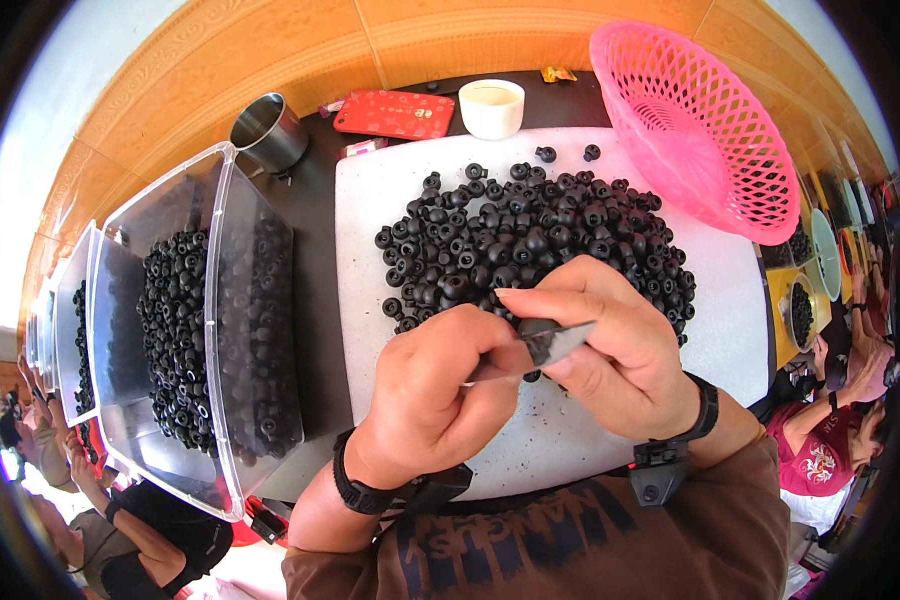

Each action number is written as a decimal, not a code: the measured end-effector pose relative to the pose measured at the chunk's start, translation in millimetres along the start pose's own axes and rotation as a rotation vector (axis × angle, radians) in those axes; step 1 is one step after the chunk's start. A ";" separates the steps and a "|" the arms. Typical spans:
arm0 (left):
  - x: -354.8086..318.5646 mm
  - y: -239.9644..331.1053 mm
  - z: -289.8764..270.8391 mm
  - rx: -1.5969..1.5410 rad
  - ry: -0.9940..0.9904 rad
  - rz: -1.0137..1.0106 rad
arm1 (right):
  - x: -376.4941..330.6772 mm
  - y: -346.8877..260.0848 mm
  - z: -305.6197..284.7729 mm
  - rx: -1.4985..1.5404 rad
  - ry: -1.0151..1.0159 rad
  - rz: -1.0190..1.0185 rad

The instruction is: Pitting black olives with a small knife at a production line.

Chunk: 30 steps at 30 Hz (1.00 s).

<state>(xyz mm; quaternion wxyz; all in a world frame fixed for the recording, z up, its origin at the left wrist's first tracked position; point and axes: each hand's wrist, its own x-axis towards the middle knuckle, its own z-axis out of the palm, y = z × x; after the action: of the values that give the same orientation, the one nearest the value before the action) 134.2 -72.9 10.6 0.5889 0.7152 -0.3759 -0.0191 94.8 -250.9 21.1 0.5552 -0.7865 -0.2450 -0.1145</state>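
Observation:
My left hand (432, 385) is closed around a small knife, and its flat grey blade (568, 344) sticks out toward my right hand. A small round black rubber part (536, 327) is pinched between the thumb and fingers of my right hand (615, 345), up against the blade. My fingers hide much of the part. Just beyond both hands, a wide heap of similar black parts (510, 240) lies on a white board (370, 220). Dark crumbs dot the board below my hands.
To the left stands a clear plastic bin (255, 490) of black parts. A metal cup (270, 135), red phone-like case (395, 114) and cream cup (492, 108) line the back. A pink basket (695, 130) leans at the right rear. Other people (820, 450) sit on both sides.

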 end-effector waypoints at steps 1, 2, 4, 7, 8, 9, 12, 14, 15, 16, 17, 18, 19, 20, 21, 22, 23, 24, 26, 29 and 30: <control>1.1 0.4 2.6 0.061 0.018 0.046 | -0.3 -0.2 -0.1 -0.001 0.000 -0.001; 2.0 0.7 5.2 0.122 0.037 0.091 | -0.6 -0.5 -0.1 0.019 0.002 -0.001; 1.7 -2.3 7.9 0.174 0.053 0.116 | -0.5 0.6 -0.2 0.043 0.001 -0.003; 1.4 -3.3 8.1 0.258 0.062 0.113 | -1.1 1.2 -1.8 0.044 -0.006 0.004; 1.8 -3.6 8.1 0.264 0.063 0.124 | -2.0 2.2 -1.9 0.059 -0.007 0.014; 1.9 -3.6 8.0 0.271 0.065 0.134 | -2.7 2.5 -2.1 0.076 -0.008 0.024; 2.2 -1.9 6.9 0.271 0.054 0.120 | -2.5 -2.2 -4.5 0.104 -0.001 0.083; 2.6 -0.9 5.8 0.265 0.048 0.118 | -5.2 2.9 0.0 0.151 0.046 0.072; 2.8 -0.3 5.3 0.258 0.041 0.118 | -6.7 4.8 2.5 0.196 0.094 0.060; 2.6 -0.4 5.3 0.258 0.042 0.118 | -7.9 5.2 4.9 0.196 0.093 0.060; 2.4 -0.7 5.5 0.249 0.043 0.122 | -9.0 5.3 7.3 0.285 0.125 0.086; 2.1 -1.2 5.6 0.241 0.045 0.125 | -9.5 5.9 8.8 0.374 0.156 0.113; 2.2 -1.3 5.3 0.241 0.046 0.124 | -9.8 6.8 8.9 0.375 0.155 0.113; 2.3 -1.3 5.0 0.236 0.037 0.127 | -10.2 7.7 8.5 0.334 0.147 0.104; 2.4 -1.3 4.8 0.230 0.028 0.131 | -10.5 8.3 8.3 0.292 0.139 0.095; 2.2 -1.6 5.0 0.230 0.028 0.130 | -10.3 9.1 8.4 0.293 0.139 0.095; 2.0 -2.1 5.3 0.232 0.023 0.136 | -10.0 10.0 8.3 0.280 0.137 0.074; 1.8 -2.4 5.4 0.235 0.019 0.140 | -9.5 10.8 8.2 0.268 0.134 0.053; 1.8 -1.4 5.2 0.243 0.016 0.133 | -8.2 10.9 7.3 0.251 0.124 0.039; 1.8 -2.2 6.0 0.243 0.019 0.131 | -8.4 11.6 7.3 0.227 0.115 0.024; 1.6 -2.5 6.4 0.236 0.026 0.133 | -8.7 11.8 7.5 0.222 0.113 0.023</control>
<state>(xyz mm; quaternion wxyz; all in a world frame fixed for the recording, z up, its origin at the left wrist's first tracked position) 133.6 -79.1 7.1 0.5054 0.7532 -0.4146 0.0736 92.7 -249.2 4.9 0.6531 -0.7152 -0.2154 -0.1245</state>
